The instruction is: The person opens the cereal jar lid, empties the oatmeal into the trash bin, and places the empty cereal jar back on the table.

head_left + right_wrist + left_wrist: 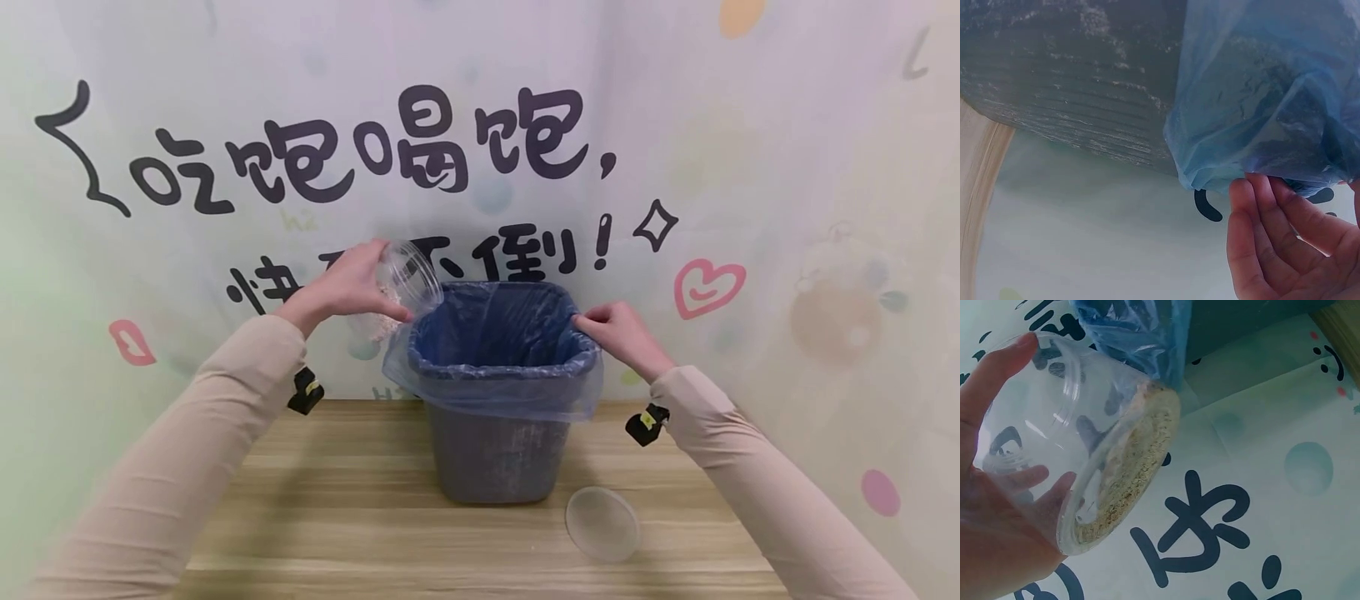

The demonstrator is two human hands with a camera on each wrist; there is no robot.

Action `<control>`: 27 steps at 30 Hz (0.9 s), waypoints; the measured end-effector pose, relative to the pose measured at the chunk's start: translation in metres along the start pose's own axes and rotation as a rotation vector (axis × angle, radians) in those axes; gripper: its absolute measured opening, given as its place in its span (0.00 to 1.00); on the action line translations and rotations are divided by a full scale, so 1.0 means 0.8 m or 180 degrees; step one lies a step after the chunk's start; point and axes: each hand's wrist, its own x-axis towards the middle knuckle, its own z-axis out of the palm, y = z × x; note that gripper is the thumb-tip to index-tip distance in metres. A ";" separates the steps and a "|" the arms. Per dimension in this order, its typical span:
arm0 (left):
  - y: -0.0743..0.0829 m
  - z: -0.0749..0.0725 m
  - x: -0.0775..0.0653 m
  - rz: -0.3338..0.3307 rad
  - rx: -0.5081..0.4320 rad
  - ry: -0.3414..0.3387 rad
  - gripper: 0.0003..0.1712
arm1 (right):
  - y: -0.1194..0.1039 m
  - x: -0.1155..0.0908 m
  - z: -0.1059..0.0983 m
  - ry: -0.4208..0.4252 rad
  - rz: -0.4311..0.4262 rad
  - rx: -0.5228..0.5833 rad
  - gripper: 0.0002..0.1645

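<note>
My left hand (352,283) grips a clear plastic jar (1054,425), tilted with its mouth toward the left rim of the trash bin (498,458). Pale, grainy bits (1141,462) lie in the bottom of the jar. A blue trash bag (495,392) lines the grey bin, its edge folded down over the rim. At the bin's right rim, my right hand (618,329) pinches the bag's edge between thumb and fingers. In the right wrist view the fingers (1269,212) lie against the bag's underside.
A round translucent lid (602,523) lies on the wooden table (337,500), just right of the bin's base. Behind the bin rises a pale printed backdrop (712,125) with large dark characters. Small black devices (645,425) are strapped near both wrists.
</note>
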 end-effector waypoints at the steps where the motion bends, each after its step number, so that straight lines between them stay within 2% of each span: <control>1: 0.001 -0.001 0.002 0.0015 0.0035 -0.0024 0.60 | 0.000 0.000 0.000 0.0002 -0.0010 -0.0013 0.18; 9: 0.011 -0.008 0.015 0.0237 0.0324 -0.0231 0.59 | 0.000 -0.001 -0.003 -0.0014 -0.0054 -0.0104 0.17; 15: 0.011 -0.013 0.018 0.0190 0.0363 -0.0345 0.61 | -0.003 0.002 -0.004 -0.0105 -0.0095 -0.0203 0.17; 22: 0.012 -0.013 0.017 0.0183 0.0388 -0.0345 0.60 | -0.003 0.004 -0.003 -0.0108 -0.0105 -0.0228 0.17; 27: 0.017 -0.011 0.017 0.0192 0.0515 -0.0350 0.59 | -0.003 0.004 -0.005 -0.0098 -0.0158 -0.0311 0.18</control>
